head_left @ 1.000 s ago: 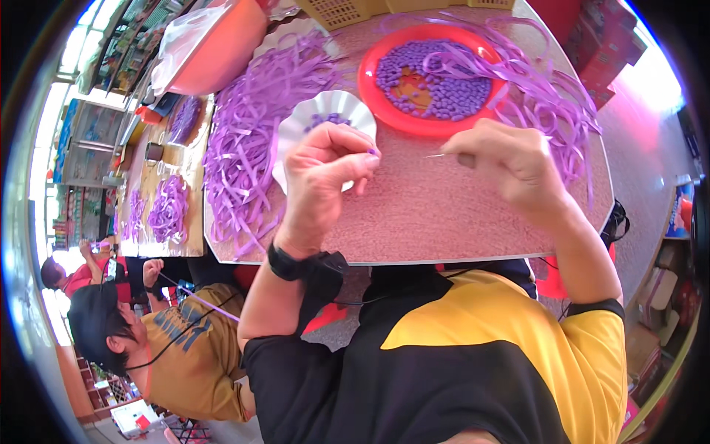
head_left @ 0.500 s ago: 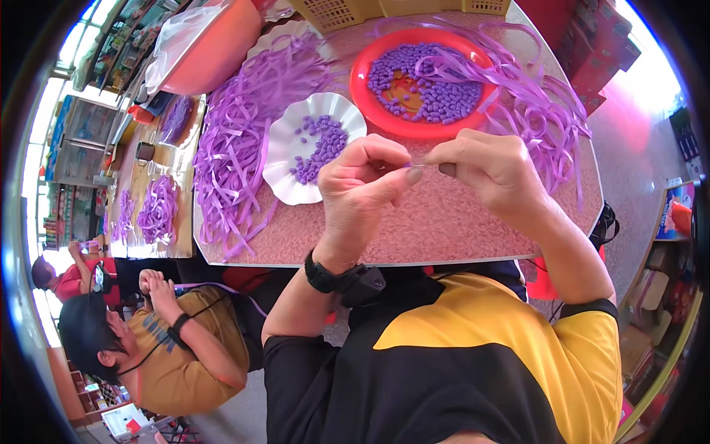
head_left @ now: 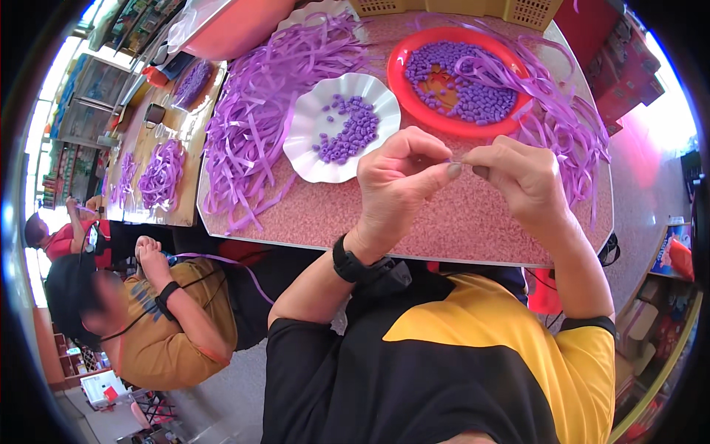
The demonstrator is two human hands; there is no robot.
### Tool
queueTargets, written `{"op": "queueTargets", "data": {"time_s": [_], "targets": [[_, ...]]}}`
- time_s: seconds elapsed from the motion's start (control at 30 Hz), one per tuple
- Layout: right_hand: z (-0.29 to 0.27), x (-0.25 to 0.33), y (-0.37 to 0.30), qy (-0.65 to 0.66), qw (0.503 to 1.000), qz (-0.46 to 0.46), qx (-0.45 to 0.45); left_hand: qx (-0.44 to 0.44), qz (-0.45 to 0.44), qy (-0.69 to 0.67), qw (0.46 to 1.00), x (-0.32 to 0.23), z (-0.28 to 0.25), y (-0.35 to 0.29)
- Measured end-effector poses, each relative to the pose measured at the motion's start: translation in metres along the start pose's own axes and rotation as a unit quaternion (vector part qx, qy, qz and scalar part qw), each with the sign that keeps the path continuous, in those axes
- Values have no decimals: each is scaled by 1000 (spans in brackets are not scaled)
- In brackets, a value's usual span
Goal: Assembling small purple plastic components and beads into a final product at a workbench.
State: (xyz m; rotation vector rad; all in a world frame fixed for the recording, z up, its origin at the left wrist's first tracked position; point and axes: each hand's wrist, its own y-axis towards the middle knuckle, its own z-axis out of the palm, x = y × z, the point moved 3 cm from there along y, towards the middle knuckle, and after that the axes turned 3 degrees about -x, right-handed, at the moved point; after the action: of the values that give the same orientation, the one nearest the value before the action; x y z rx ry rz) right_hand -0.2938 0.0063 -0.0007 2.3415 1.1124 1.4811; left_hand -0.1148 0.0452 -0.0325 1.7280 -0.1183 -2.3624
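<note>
Over the pink speckled table (head_left: 451,229), my two hands meet fingertip to fingertip. Thumb and index finger are pinched together on my left hand (head_left: 399,185), and my right hand (head_left: 523,177) pinches close beside it. Something thin and tiny spans the gap between the fingertips, too small to name. Just beyond my left hand is a white scalloped dish (head_left: 302,152) with small purple beads (head_left: 355,129) in it. A red plate (head_left: 398,81) farther off holds many more purple beads (head_left: 484,102), and purple ribbons (head_left: 558,126) trail over its right side.
Purple ribbons (head_left: 248,118) lie heaped left of the dish. A pink tub (head_left: 237,29) and a yellow crate (head_left: 444,7) stand at the back. On the left, a co-worker (head_left: 177,318) sits beside a wooden table (head_left: 140,148) with ribbon bundles; another person (head_left: 70,237) is beyond.
The table and its contents have shifted to the right in the picture, and my hands with them. Both hands keep their pinch. The purple speck at my left fingertips shows less clearly now.
</note>
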Motion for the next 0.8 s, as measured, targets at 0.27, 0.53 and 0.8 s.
{"op": "queueTargets", "data": {"time_s": [0.27, 0.53, 0.8], "targets": [[0, -4, -1, -22, 999, -24, -7, 0, 56, 96, 994, -7, 2, -2], [-4, -3, -1, 22, 999, -46, 4, 33, 164, 152, 974, -8, 1, -3], [-1, 1, -1, 44, 997, -50, 24, 61, 138, 168, 974, -8, 2, -7]]}}
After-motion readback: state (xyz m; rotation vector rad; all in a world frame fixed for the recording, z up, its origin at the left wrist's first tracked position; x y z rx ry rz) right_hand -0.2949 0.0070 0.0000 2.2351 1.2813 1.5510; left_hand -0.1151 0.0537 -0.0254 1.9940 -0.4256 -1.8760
